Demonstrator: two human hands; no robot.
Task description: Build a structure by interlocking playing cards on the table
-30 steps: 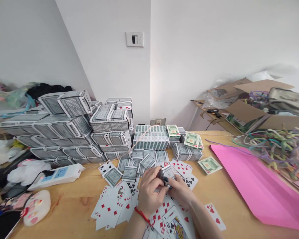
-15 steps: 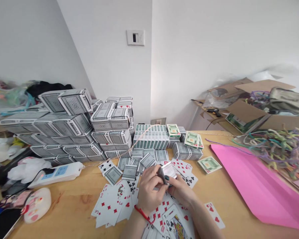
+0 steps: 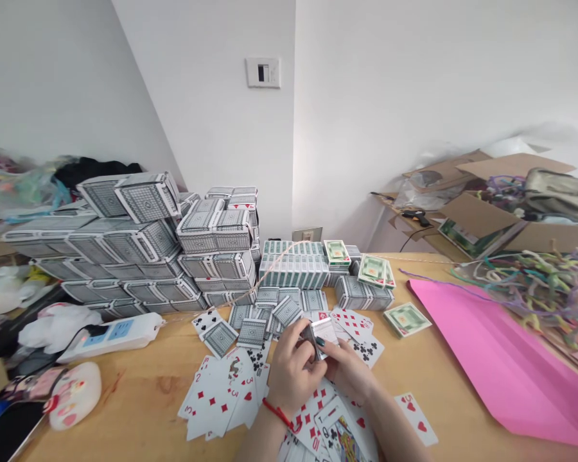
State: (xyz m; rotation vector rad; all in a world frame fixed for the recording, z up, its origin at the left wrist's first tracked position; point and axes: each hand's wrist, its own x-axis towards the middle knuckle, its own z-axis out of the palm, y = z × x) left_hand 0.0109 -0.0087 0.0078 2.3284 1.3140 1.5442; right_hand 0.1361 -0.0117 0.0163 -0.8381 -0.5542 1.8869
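Observation:
My left hand [image 3: 296, 367], with a red cord round its wrist, is closed on a playing card [image 3: 325, 330] that looks bent along one edge. My right hand [image 3: 350, 371] pinches the same card from the right, its dark-nailed thumb lying on the pale face. Whether more than one card is held, I cannot tell. Beneath and around both hands lie loose face-up playing cards [image 3: 221, 394]. Just beyond them is a pile of small folded card pieces [image 3: 251, 332], patterned grey side up. A five of hearts [image 3: 416, 418] lies apart on the right.
Blocks built of folded cards [image 3: 147, 196] are stacked high at back left. Green card boxes [image 3: 407, 319] and a row of packs [image 3: 293, 264] stand at the back. Pink paper [image 3: 496, 359] covers the right side. A phone [image 3: 12, 430] and white power strip [image 3: 113, 337] lie left.
My fingers have shifted slightly on the card, and its pale face is angled a little differently. The view has moved slightly; the things on the table stay in place.

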